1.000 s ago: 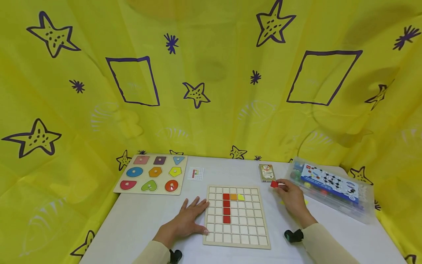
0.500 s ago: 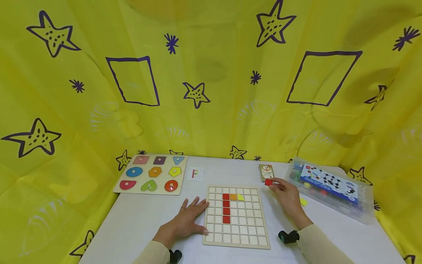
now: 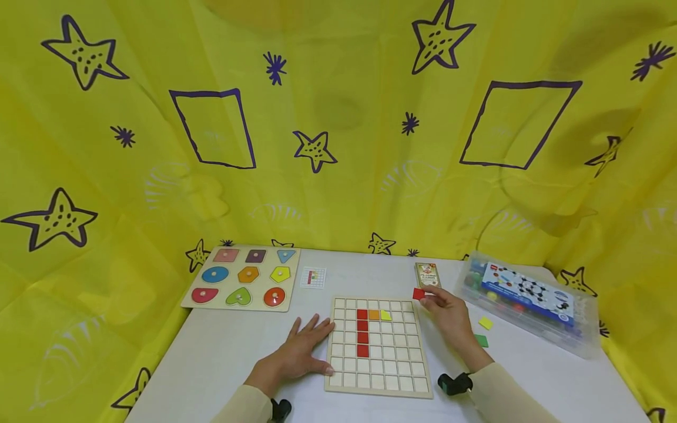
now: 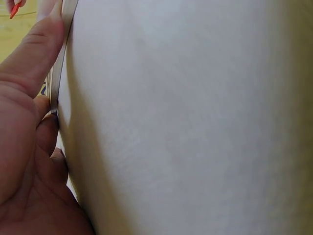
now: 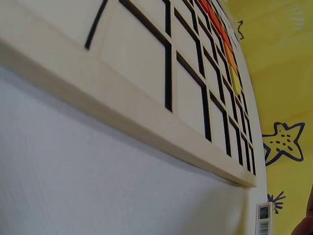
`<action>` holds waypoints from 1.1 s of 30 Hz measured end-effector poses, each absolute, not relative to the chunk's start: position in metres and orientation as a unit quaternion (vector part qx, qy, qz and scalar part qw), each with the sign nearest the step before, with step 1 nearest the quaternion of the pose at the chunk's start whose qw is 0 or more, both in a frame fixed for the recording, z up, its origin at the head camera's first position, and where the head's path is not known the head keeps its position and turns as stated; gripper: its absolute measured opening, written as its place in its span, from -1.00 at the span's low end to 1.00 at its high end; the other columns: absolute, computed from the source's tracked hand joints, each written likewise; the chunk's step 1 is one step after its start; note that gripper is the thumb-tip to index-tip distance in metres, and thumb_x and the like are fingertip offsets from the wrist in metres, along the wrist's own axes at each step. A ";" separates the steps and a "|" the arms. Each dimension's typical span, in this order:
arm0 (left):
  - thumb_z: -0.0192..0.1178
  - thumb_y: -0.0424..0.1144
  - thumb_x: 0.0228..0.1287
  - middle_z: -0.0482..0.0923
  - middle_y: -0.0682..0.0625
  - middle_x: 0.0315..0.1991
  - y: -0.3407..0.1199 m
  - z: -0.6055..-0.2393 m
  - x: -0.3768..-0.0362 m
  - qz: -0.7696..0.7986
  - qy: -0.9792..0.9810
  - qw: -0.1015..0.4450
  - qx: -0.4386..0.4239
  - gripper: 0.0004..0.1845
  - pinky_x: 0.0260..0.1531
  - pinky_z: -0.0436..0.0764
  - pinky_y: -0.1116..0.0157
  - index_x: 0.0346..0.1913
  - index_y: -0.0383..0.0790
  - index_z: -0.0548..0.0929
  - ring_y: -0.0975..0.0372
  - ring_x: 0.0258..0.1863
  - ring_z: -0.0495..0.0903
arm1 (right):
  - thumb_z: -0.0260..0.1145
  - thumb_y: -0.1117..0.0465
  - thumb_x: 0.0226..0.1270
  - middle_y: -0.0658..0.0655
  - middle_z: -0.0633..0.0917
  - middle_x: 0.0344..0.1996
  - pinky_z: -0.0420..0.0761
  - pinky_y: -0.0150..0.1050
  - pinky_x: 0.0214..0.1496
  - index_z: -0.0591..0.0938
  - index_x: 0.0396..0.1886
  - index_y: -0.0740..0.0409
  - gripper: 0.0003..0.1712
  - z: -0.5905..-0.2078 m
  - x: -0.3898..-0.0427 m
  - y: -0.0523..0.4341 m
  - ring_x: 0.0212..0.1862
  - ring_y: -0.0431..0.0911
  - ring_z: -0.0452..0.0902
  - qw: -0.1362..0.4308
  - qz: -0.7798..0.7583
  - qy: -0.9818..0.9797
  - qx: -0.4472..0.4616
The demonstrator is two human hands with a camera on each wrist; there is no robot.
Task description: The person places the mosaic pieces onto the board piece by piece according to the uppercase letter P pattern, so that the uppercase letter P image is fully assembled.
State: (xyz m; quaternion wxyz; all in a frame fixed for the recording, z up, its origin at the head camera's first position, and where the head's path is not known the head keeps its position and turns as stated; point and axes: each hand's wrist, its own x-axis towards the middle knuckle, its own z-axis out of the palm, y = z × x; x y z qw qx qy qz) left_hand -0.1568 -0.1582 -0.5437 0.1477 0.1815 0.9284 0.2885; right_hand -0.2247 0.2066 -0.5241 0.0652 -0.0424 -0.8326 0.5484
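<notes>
A wooden grid board (image 3: 378, 382) lies on the white table between my hands. It holds a column of red tiles (image 3: 362, 332), then an orange tile (image 3: 374, 315) and a yellow tile (image 3: 386, 315) in its second row. My right hand (image 3: 446, 317) pinches a small red tile (image 3: 419, 294) just above the board's far right corner. My left hand (image 3: 301, 349) lies flat on the table, fingers spread, touching the board's left edge (image 4: 57, 73). The right wrist view shows the board's frame (image 5: 146, 132) close up.
A shape puzzle board (image 3: 243, 278) sits at the far left. A small pattern card (image 3: 314, 277) lies behind the grid. A card box (image 3: 428, 275) and a clear plastic case (image 3: 529, 299) stand at the right. Loose yellow (image 3: 485, 322) and green (image 3: 481, 340) tiles lie beside my right wrist.
My right hand has carried the red tile leftward toward the board's far right corner, uncovering the loose yellow and green tiles. The left hand has stayed put.
</notes>
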 end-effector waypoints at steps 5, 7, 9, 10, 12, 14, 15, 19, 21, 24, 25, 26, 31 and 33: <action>0.58 0.13 0.05 0.20 -0.01 0.67 -0.158 -0.544 -0.157 0.289 0.928 0.145 0.186 0.11 0.68 -0.35 -0.21 0.64 -0.09 0.30 -0.06 0.72 -0.06 | 0.45 0.32 0.43 0.27 0.82 -0.09 0.62 -0.50 -0.26 0.74 0.20 0.25 -0.63 -0.523 -0.218 0.197 -0.23 -0.41 0.60 0.058 0.558 -0.827 -0.035; 0.58 0.13 0.05 0.20 -0.01 0.67 -0.158 -0.544 -0.157 0.289 0.928 0.145 0.187 0.11 0.68 -0.35 -0.21 0.64 -0.09 0.30 -0.06 0.72 -0.05 | 0.44 0.32 0.43 0.25 0.83 -0.11 0.62 -0.50 -0.26 0.74 0.20 0.23 -0.63 -0.523 -0.215 0.193 -0.22 -0.35 0.61 0.052 0.557 -0.828 -0.032; 0.58 0.13 0.04 0.20 -0.01 0.67 -0.158 -0.544 -0.157 0.290 0.927 0.144 0.187 0.11 0.68 -0.35 -0.21 0.64 -0.10 0.30 -0.06 0.72 -0.05 | 0.44 0.30 0.44 0.23 0.83 -0.12 0.63 -0.50 -0.24 0.74 0.20 0.21 -0.64 -0.522 -0.211 0.188 -0.19 -0.29 0.63 0.042 0.554 -0.831 -0.031; 0.58 0.13 0.04 0.20 -0.01 0.67 -0.158 -0.544 -0.157 0.290 0.927 0.144 0.188 0.11 0.68 -0.35 -0.21 0.64 -0.09 0.30 -0.06 0.72 -0.05 | 0.43 0.30 0.45 0.22 0.83 -0.11 0.64 -0.50 -0.23 0.74 0.20 0.20 -0.64 -0.522 -0.209 0.186 -0.18 -0.26 0.64 0.037 0.555 -0.831 -0.031; 0.58 0.12 0.04 0.20 -0.01 0.67 -0.158 -0.544 -0.157 0.291 0.927 0.145 0.187 0.11 0.68 -0.35 -0.21 0.64 -0.09 0.30 -0.06 0.72 -0.06 | 0.42 0.30 0.46 0.20 0.83 -0.11 0.64 -0.51 -0.21 0.74 0.21 0.18 -0.64 -0.523 -0.206 0.182 -0.15 -0.21 0.64 0.026 0.554 -0.832 -0.032; 0.58 0.12 0.04 0.20 -0.01 0.67 -0.158 -0.543 -0.157 0.292 0.927 0.144 0.187 0.11 0.68 -0.34 -0.21 0.64 -0.10 0.31 -0.07 0.72 -0.05 | 0.41 0.30 0.46 0.17 0.82 -0.11 0.64 -0.52 -0.19 0.74 0.21 0.16 -0.64 -0.524 -0.202 0.178 -0.13 -0.18 0.64 0.016 0.554 -0.832 -0.032; 0.58 0.12 0.04 0.21 -0.01 0.67 -0.158 -0.543 -0.157 0.291 0.927 0.143 0.187 0.11 0.68 -0.34 -0.21 0.64 -0.10 0.31 -0.07 0.72 -0.05 | 0.41 0.31 0.46 0.16 0.82 -0.13 0.64 -0.52 -0.19 0.74 0.21 0.16 -0.64 -0.524 -0.200 0.176 -0.13 -0.16 0.63 0.012 0.557 -0.830 -0.032; 0.58 0.13 0.04 0.21 -0.02 0.67 -0.159 -0.543 -0.157 0.291 0.927 0.143 0.188 0.10 0.67 -0.33 -0.22 0.63 -0.10 0.31 -0.08 0.72 -0.05 | 0.43 0.35 0.41 0.12 0.82 -0.20 0.63 -0.51 -0.21 0.76 0.16 0.17 -0.66 -0.529 -0.192 0.166 -0.18 -0.17 0.65 0.002 0.560 -0.828 -0.026; 0.58 0.13 0.04 0.21 -0.02 0.67 -0.159 -0.544 -0.157 0.290 0.927 0.144 0.188 0.10 0.67 -0.33 -0.22 0.63 -0.11 0.31 -0.07 0.72 -0.05 | 0.45 0.36 0.39 0.10 0.82 -0.24 0.63 -0.50 -0.22 0.77 0.13 0.17 -0.67 -0.531 -0.186 0.160 -0.21 -0.19 0.65 -0.004 0.559 -0.829 -0.022; 0.58 0.13 0.05 0.21 -0.02 0.67 -0.159 -0.544 -0.157 0.288 0.928 0.143 0.189 0.10 0.67 -0.32 -0.22 0.63 -0.11 0.31 -0.08 0.72 -0.04 | 0.46 0.39 0.36 0.10 0.83 -0.27 0.64 -0.48 -0.23 0.78 0.07 0.18 -0.70 -0.533 -0.177 0.152 -0.25 -0.22 0.66 -0.016 0.570 -0.822 -0.007; 0.58 0.13 0.05 0.21 -0.02 0.67 -0.159 -0.544 -0.157 0.288 0.928 0.143 0.189 0.10 0.67 -0.32 -0.22 0.63 -0.11 0.31 -0.08 0.72 -0.04 | 0.45 0.40 0.36 0.10 0.83 -0.28 0.63 -0.48 -0.25 0.77 0.06 0.18 -0.71 -0.534 -0.174 0.150 -0.26 -0.23 0.65 -0.021 0.571 -0.820 0.001; 0.58 0.13 0.06 0.21 -0.03 0.67 -0.159 -0.544 -0.157 0.289 0.928 0.143 0.189 0.10 0.67 -0.32 -0.23 0.63 -0.11 0.31 -0.08 0.72 -0.04 | 0.45 0.40 0.36 0.10 0.83 -0.28 0.63 -0.47 -0.27 0.77 0.05 0.18 -0.71 -0.535 -0.171 0.148 -0.27 -0.23 0.66 -0.027 0.574 -0.818 0.009; 0.59 0.11 0.05 0.22 -0.03 0.66 -0.158 -0.543 -0.157 0.293 0.927 0.145 0.186 0.09 0.67 -0.33 -0.23 0.63 -0.12 0.32 -0.08 0.72 -0.05 | 0.46 0.39 0.35 0.10 0.82 -0.30 0.63 -0.45 -0.30 0.75 0.00 0.16 -0.74 -0.538 -0.156 0.141 -0.31 -0.23 0.66 -0.062 0.573 -0.815 0.056; 0.59 0.11 0.05 0.22 -0.03 0.66 -0.158 -0.542 -0.157 0.292 0.927 0.145 0.185 0.09 0.67 -0.33 -0.23 0.63 -0.12 0.32 -0.08 0.72 -0.05 | 0.48 0.37 0.33 0.08 0.80 -0.30 0.64 -0.45 -0.27 0.76 -0.01 0.17 -0.75 -0.540 -0.151 0.139 -0.29 -0.23 0.64 -0.073 0.566 -0.818 0.074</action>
